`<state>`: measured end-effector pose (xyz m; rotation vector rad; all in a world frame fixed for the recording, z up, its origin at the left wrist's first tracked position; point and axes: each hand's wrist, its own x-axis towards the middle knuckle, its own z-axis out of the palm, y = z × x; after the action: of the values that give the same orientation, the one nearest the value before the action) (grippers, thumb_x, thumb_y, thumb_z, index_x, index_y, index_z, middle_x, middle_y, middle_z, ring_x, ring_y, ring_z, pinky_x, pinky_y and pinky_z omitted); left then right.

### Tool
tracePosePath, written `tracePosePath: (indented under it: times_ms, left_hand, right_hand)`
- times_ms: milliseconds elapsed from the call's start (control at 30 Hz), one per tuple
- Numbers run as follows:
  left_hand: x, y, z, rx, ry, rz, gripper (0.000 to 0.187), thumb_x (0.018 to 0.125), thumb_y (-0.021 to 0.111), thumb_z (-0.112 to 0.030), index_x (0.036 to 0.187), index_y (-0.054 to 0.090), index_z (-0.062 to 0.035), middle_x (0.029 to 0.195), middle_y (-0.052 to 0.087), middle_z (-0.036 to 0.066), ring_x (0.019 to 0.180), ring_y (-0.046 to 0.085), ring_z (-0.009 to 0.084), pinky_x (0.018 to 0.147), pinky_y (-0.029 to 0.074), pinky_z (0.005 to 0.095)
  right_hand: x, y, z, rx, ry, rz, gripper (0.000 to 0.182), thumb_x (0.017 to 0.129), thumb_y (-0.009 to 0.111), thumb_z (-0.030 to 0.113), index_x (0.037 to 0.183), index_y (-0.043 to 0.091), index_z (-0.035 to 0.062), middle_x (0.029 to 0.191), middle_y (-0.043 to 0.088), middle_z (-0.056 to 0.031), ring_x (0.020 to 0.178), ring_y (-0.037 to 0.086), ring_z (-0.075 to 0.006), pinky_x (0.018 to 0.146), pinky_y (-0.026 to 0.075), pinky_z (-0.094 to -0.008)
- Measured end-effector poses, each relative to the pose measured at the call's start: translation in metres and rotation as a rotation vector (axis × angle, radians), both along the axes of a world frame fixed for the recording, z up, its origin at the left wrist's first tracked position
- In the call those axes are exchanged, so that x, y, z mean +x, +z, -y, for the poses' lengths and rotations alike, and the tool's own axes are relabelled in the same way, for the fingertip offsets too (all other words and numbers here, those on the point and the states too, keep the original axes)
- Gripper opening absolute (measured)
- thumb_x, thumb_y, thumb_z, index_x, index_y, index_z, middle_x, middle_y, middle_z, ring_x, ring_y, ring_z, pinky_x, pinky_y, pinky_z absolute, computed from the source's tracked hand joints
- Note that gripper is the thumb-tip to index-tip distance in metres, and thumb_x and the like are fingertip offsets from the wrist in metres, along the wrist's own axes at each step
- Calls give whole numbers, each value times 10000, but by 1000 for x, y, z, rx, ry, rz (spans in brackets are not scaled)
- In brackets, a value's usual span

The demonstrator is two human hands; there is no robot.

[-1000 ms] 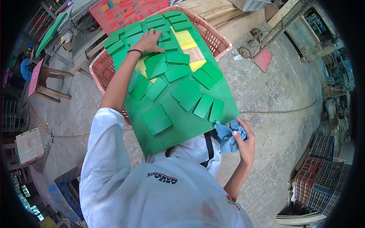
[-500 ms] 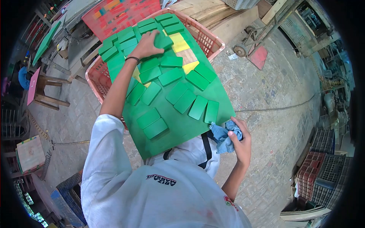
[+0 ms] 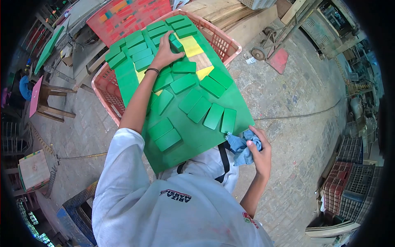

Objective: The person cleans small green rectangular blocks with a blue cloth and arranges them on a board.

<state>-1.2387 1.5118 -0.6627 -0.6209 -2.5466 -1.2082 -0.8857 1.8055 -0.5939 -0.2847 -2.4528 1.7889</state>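
Observation:
A green-painted board (image 3: 195, 144) lies slanted over a basket, with many green rectangular blocks on it, some side by side in rows and some scattered. My left hand (image 3: 164, 53) is at the far part of the board, thumb and fingers closed around a green block (image 3: 176, 43), which looks tilted. Close to that hand lies another green block (image 3: 184, 67), beside a yellow patch (image 3: 190, 46) and a bare wood-coloured patch (image 3: 202, 61). At the board's near right corner, my right hand (image 3: 262, 153) grips a crumpled blue rag (image 3: 243, 147).
The pink plastic basket (image 3: 108, 88) stands beneath the board. Behind it is a red panel (image 3: 127, 18) with coloured patches, next to stacked planks (image 3: 218, 12). A wheeled trolley (image 3: 260, 52) stands at upper right, crates (image 3: 356, 185) at lower right, and a stool (image 3: 51, 99) at left.
My left hand has shifted slightly right and down, and the block in it has turned from lying flatter to tilted. Blocks left of the hand now show more. My right hand stays with the rag.

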Motion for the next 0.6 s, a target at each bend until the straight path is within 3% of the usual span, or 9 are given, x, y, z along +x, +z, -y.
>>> tracePosePath:
  times_ms: [133, 233, 333, 400, 433, 600]
  left_hand:
    - [0, -5, -1, -9, 14, -21, 999, 618, 793, -273, 1409, 212, -91, 1348, 327, 222, 1276, 340, 380, 1095, 309, 408]
    - [-1, -1, -3, 19, 41, -63, 1049, 593, 803, -306, 1422, 197, -91, 1332, 363, 220, 1267, 363, 382, 1065, 316, 456]
    - [-3, 26, -8, -168, 156, -45, 1104, 554, 807, -388, 1435, 201, -109, 1268, 446, 225, 1226, 415, 372, 984, 326, 528]
    - [-9, 48, -8, -610, 48, 38, 1126, 528, 789, -457, 1443, 216, -136, 1205, 508, 227, 1180, 450, 376, 916, 314, 552]
    - [-11, 52, -12, -732, 30, 17, 1095, 548, 782, -395, 1450, 201, -175, 1196, 522, 207, 1152, 457, 387, 913, 295, 550]
    - [-19, 42, -17, -867, -47, 45, 1092, 551, 783, -410, 1448, 208, -170, 1222, 504, 208, 1150, 449, 392, 923, 296, 564]
  right_hand:
    - [1, -3, -1, 1, -13, -5, 423, 795, 666, 158, 1164, 588, -36, 1056, 560, -120, 999, 531, -206, 914, 392, -297]
    - [1, -3, -1, 6, -8, -14, 422, 794, 666, 156, 1162, 589, -36, 1046, 561, -120, 993, 530, -206, 912, 392, -296]
    - [2, -2, -2, 12, -8, -15, 415, 793, 664, 145, 1159, 590, -35, 1039, 561, -119, 988, 532, -206, 910, 392, -293]
    - [2, -1, -2, 6, -14, -7, 413, 791, 663, 137, 1159, 591, -35, 1039, 561, -118, 986, 533, -206, 909, 393, -293]
    - [2, -1, -2, -1, -13, -3, 412, 789, 663, 129, 1159, 591, -35, 1038, 562, -117, 984, 534, -206, 908, 394, -293]
    - [0, -1, 2, 17, -9, -42, 407, 786, 662, 112, 1158, 591, -35, 1024, 559, -111, 958, 532, -198, 887, 398, -288]
